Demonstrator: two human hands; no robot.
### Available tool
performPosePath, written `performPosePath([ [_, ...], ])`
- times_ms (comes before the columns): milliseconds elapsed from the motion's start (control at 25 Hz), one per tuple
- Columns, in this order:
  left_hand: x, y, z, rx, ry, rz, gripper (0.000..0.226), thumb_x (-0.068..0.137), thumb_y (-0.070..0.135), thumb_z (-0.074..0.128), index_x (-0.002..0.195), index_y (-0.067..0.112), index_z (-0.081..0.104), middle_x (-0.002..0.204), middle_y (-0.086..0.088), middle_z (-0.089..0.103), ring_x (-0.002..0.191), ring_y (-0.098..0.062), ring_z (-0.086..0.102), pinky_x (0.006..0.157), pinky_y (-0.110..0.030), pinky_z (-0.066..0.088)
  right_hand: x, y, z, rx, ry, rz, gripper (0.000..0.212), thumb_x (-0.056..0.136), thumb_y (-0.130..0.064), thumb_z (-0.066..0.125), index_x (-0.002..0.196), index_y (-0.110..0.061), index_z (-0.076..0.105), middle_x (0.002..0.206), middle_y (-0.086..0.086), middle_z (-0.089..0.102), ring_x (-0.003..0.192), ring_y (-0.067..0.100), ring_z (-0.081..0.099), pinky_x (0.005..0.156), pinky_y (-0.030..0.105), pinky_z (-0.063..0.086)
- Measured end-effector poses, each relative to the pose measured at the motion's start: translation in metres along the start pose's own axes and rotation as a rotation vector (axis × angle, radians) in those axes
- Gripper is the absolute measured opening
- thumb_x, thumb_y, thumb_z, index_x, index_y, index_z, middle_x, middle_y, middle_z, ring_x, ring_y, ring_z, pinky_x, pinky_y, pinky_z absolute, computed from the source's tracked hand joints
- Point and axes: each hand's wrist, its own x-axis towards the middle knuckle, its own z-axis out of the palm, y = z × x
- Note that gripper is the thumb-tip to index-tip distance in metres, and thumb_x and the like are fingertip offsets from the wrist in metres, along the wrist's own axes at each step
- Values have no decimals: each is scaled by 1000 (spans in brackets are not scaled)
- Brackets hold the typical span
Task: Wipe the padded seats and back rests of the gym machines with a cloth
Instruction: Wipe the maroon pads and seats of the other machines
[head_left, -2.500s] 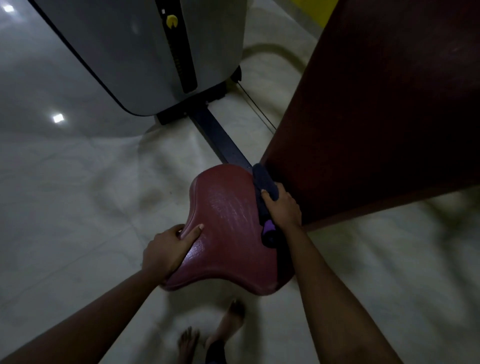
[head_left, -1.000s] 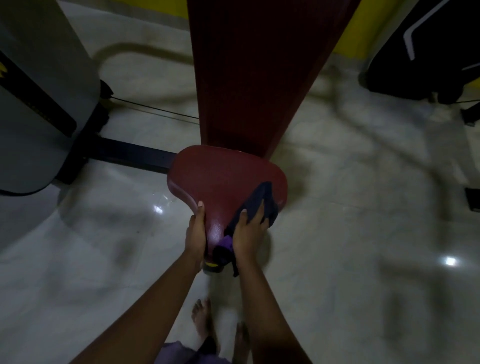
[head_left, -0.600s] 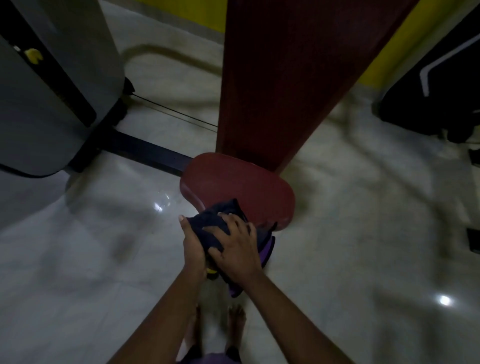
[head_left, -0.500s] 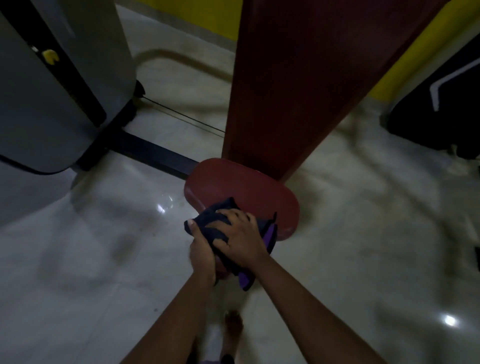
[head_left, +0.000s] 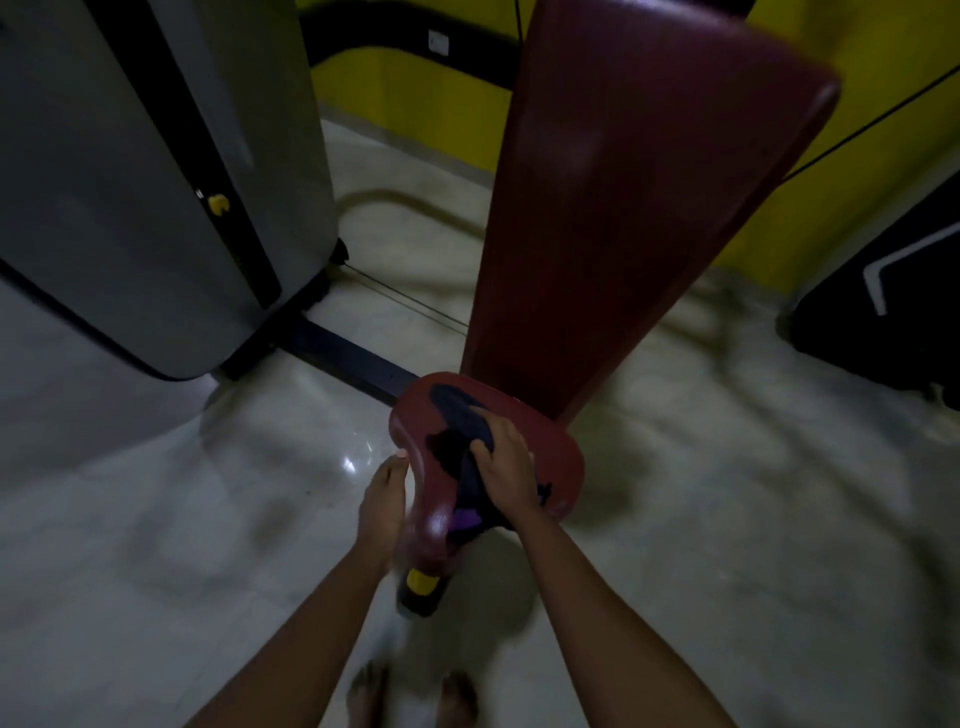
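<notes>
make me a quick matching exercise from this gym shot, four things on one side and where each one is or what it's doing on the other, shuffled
Things
1. cloth
2. left hand
3. right hand
4. back rest

Place or state
A. rising behind the seat, not being touched
B. lying across the top of the seat
C. pressing the cloth onto the seat
D. bare, at the seat's left edge

Pairs: 1-B, 2-D, 3-C, 4-A
</notes>
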Motion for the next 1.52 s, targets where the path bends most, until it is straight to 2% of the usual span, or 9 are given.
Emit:
performPosePath([
  [160, -50, 46, -19, -44, -58, 221, 42, 99, 36, 36, 135, 16, 46, 125, 4, 50, 115, -12, 45, 98, -26, 29, -43, -41, -48, 344, 182, -14, 38, 95, -9, 50, 132, -6, 46, 130, 15, 49, 120, 27, 47, 89, 16, 32],
  [400, -66, 115, -40, 23, -247, 397, 33, 98, 34, 41, 124, 18, 55, 118, -1, 58, 111, -18, 55, 90, -27, 43, -48, -111, -95, 490, 175, 166, 46, 84, -34, 67, 123, -13, 53, 117, 5, 55, 101, 20, 56, 78, 28, 46],
  [480, -60, 139, -50, 104, -355, 460, 32, 98, 35, 40, 123, 21, 54, 120, 2, 57, 109, -16, 56, 88, -28, 45, -43, -131, -108, 688, 114, 223, 40, 88, -33, 61, 121, -10, 56, 113, 4, 61, 97, 18, 59, 69, 17, 50],
  [600, -37, 175, -62, 126, -495, 361, 33, 97, 41, 40, 122, 24, 52, 118, 2, 59, 103, -19, 59, 78, -28, 46, -37, -156, -110, 725, 73, 80, 29, 95, -19, 51, 123, -13, 59, 116, -6, 57, 102, 6, 54, 68, 0, 44],
  [720, -13, 203, -67, 153, -615, 282, 43, 91, 50, 49, 120, 18, 55, 113, -5, 61, 97, -23, 60, 70, -29, 49, -22, -183, -91, 682, 129, -25, 27, 92, -9, 55, 118, -16, 62, 114, -6, 59, 103, 3, 55, 78, 7, 48],
  [880, 15, 233, -64, 167, -587, 338, 25, 87, 29, 64, 98, 7, 63, 99, -16, 68, 88, -25, 63, 66, -30, 49, 3, -209, -65, 660, 438, -3, 20, 89, -7, 59, 104, -20, 59, 105, -10, 57, 107, 12, 53, 75, 5, 44],
  [1120, 13, 302, -31, 168, -691, 472, 12, 91, 20, 59, 84, 13, 65, 81, -4, 67, 72, -13, 63, 52, -20, 49, 34, -232, -63, 363, 709, -103, 53, 90, -32, 59, 132, -50, 34, 143, -14, 22, 130, 0, 27, 100, 13, 32],
  [1320, 6, 381, 18, 232, -893, 637, 15, 89, 24, 60, 85, 12, 69, 83, -3, 69, 83, -21, 65, 61, -23, 48, 96, -232, -114, 215, 1059, -124, 62, 87, -38, 53, 139, -51, 20, 144, 6, 33, 125, 24, 44, 92, 28, 45],
  [1520, 29, 480, 69, 138, -841, 917, 27, 93, 24, 54, 110, 7, 66, 102, -7, 68, 98, -20, 62, 81, -31, 50, 169, -232, -201, 345, 1372, -233, 57, 90, -32, 57, 138, -33, 27, 142, 7, 40, 123, 10, 40, 88, -2, 26],
])
